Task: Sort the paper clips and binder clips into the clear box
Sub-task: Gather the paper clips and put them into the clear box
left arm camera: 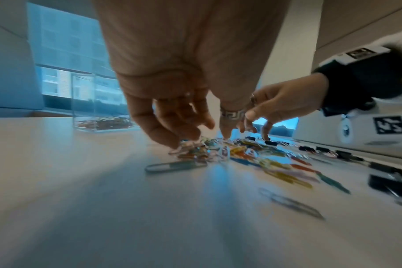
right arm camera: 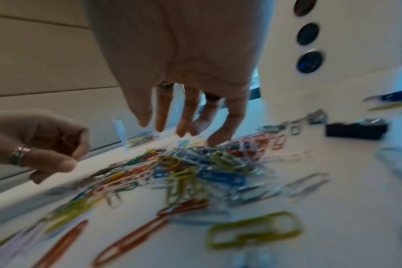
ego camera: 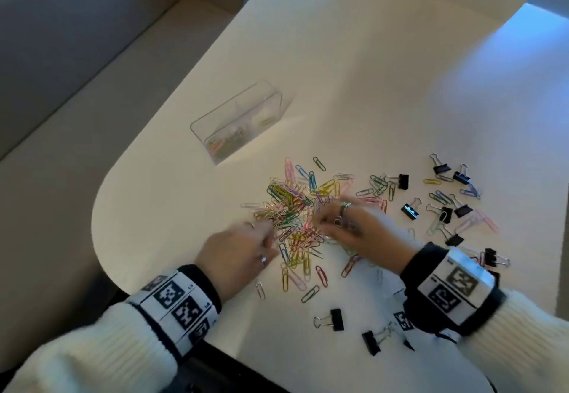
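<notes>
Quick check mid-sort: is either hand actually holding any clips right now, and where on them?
Cannot tell. Left hand has its fingers curled into the paper clip pile; right hand reaches down with fingertips at it. Blur hides any pinch.

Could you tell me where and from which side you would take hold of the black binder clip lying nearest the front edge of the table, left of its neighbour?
I would pinch the binder clip across its black body, coming straight down from above. It lies flat and apart from the paper clip pile, the body to the right and the wire handles pointing left. The body looks the firmer hold; the thin handles would likely swing.
</notes>
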The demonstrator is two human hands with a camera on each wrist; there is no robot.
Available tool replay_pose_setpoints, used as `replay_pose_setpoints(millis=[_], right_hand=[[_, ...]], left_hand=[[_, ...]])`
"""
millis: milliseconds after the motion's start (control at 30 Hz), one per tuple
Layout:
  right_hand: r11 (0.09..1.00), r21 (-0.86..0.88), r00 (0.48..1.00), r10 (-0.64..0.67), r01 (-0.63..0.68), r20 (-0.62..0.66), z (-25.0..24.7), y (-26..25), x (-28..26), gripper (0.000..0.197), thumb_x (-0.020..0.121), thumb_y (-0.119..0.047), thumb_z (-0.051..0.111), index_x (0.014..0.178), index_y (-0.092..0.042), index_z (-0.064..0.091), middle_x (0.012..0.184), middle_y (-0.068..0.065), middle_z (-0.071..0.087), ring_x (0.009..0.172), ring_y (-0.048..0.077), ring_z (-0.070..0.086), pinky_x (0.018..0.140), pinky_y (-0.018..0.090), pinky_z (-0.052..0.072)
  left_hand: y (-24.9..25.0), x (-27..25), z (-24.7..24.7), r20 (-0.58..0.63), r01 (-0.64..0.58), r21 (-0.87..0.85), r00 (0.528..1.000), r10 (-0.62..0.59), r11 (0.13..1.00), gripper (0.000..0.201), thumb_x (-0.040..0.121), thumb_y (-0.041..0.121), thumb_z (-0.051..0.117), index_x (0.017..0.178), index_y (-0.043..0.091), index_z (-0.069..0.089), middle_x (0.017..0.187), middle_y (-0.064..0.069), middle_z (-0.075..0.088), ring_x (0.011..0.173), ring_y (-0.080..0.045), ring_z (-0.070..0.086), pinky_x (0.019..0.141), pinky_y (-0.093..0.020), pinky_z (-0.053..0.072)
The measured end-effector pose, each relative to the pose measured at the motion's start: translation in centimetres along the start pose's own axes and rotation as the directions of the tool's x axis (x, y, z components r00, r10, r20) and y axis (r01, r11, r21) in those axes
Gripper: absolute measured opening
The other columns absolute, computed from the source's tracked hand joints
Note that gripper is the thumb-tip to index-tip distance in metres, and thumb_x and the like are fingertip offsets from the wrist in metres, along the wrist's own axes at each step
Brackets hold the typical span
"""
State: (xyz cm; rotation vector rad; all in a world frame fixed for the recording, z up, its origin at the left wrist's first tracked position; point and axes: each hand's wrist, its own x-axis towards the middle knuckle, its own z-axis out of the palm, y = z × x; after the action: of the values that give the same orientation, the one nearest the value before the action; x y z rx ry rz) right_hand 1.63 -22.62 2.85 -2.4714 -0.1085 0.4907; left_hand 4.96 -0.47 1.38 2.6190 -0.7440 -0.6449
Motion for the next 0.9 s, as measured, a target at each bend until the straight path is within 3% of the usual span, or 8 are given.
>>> replay_pose_setpoints(millis=[100, 200, 367, 433, 533, 633, 767, 900], right_hand=[[0.957, -0.149, 0.963, 0.227, -0.248, -0.147, -1.0, 1.5, -0.9, 0.045, 0.09, -0.045, 0.046, 0.13, -0.026, 0.044, 0.127, -0.002, 0.041, 0.104, 0.013, 0.053, 0.093, 0.025, 0.044], [0.874, -0.281, 0.918, 0.38, -0.397, -0.115, -0.8, 2.3, -1.4, 0.058, 0.088, -0.054, 0.042, 0.137, -0.025, 0.033, 0.137, 0.005, 0.031, 0.124, 0.028, 0.039, 0.103, 0.04, 0.039], [0.93, -0.202, 0.951, 0.297, -0.307, -0.08, 0.5, 0.7, -1.0, 0.061, 0.087, -0.055, 0.044, 0.139, -0.026, 0.031, 0.138, 0.001, 0.03, 0.125, 0.022, 0.031, 0.106, 0.034, 0.032], [0.942, -0.163, 0.955, 0.281, -0.293, -0.092, 0.7, 0.2, -0.5, 0.067, 0.085, -0.057, 0.047, 0.141, -0.027, 0.026, 0.139, 0.0, 0.028, 0.125, 0.022, 0.031, 0.105, 0.037, 0.034], [0.92, -0.178, 0.937, 0.333, -0.348, -0.109, 0.7, 0.2, 0.2, 0.083, 0.077, -0.066, 0.049, 0.144, -0.029, 0.016, 0.141, 0.0, 0.021, 0.129, 0.025, 0.026, 0.103, 0.048, 0.037], [0.917, -0.198, 0.936, 0.35, -0.347, -0.02, 1.1, -0.1, 0.8, 0.093, 0.069, -0.069, 0.057, 0.143, -0.031, 0.015, 0.143, -0.003, 0.016, 0.13, 0.028, 0.029, 0.102, 0.053, 0.036], [0.951, -0.12, 0.958, 0.287, -0.284, 0.003, 2.2, -0.7, 1.3, 0.089, 0.066, -0.049, 0.074, 0.139, -0.033, 0.027, 0.135, -0.002, 0.021, 0.123, 0.026, 0.036, 0.101, 0.047, 0.041], [0.953, 0.073, 0.955, 0.295, -0.293, -0.021, 2.1, -0.7, 1.9, 0.067, 0.066, -0.033, 0.079, 0.124, -0.033, 0.046, 0.122, -0.005, 0.032, 0.119, 0.021, 0.039, 0.103, 0.037, 0.037]], left_hand=[[-0.9, 0.3, -1.2, -0.148, 0.131, -0.049, 0.979, -0.137, 0.99, 0.033, 0.086, 0.045, 0.053, 0.11, 0.024, 0.044, 0.107, 0.003, 0.042, 0.095, -0.018, 0.051, 0.074, -0.033, 0.046], [-1.5, 0.8, -1.0, -0.074, 0.26, -0.012, 0.963, -0.26, 0.965, 0.049, 0.085, 0.044, 0.054, 0.125, 0.022, 0.036, 0.122, -0.004, 0.034, 0.113, -0.023, 0.046, 0.084, -0.038, 0.045], [0.9, 2.3, 0.4, 0.019, 0.147, -0.249, 0.989, -0.147, 0.957, 0.047, 0.086, 0.032, 0.059, 0.127, 0.021, 0.039, 0.124, -0.002, 0.037, 0.113, -0.019, 0.047, 0.099, -0.038, 0.044], [1.7, 2.9, 0.5, -0.042, 0.119, -0.313, 0.989, -0.139, 0.942, 0.043, 0.086, 0.025, 0.058, 0.126, 0.02, 0.041, 0.123, -0.003, 0.038, 0.113, -0.019, 0.046, 0.099, -0.036, 0.042], [1.9, 4.0, 0.0, -0.203, 0.095, -0.223, 0.969, -0.141, 0.97, 0.048, 0.087, 0.019, 0.054, 0.132, 0.017, 0.038, 0.132, -0.006, 0.035, 0.121, -0.023, 0.035, 0.104, -0.035, 0.033], [2.1, 4.9, 0.0, -0.116, 0.053, -0.136, 0.991, -0.069, 0.989, 0.053, 0.087, 0.013, 0.05, 0.138, 0.016, 0.034, 0.142, -0.005, 0.031, 0.126, -0.025, 0.028, 0.106, -0.035, 0.027], [2.5, 4.9, 0.2, -0.032, -0.07, -0.238, 0.997, 0.064, 0.969, 0.044, 0.088, 0.004, 0.046, 0.13, 0.014, 0.047, 0.133, -0.004, 0.044, 0.124, -0.02, 0.036, 0.104, -0.029, 0.03], [1.7, 4.6, -1.9, -0.244, -0.126, -0.236, 0.967, 0.067, 0.964, 0.036, 0.089, 0.005, 0.047, 0.122, 0.017, 0.054, 0.129, -0.002, 0.047, 0.122, -0.017, 0.036, 0.103, -0.024, 0.026]])
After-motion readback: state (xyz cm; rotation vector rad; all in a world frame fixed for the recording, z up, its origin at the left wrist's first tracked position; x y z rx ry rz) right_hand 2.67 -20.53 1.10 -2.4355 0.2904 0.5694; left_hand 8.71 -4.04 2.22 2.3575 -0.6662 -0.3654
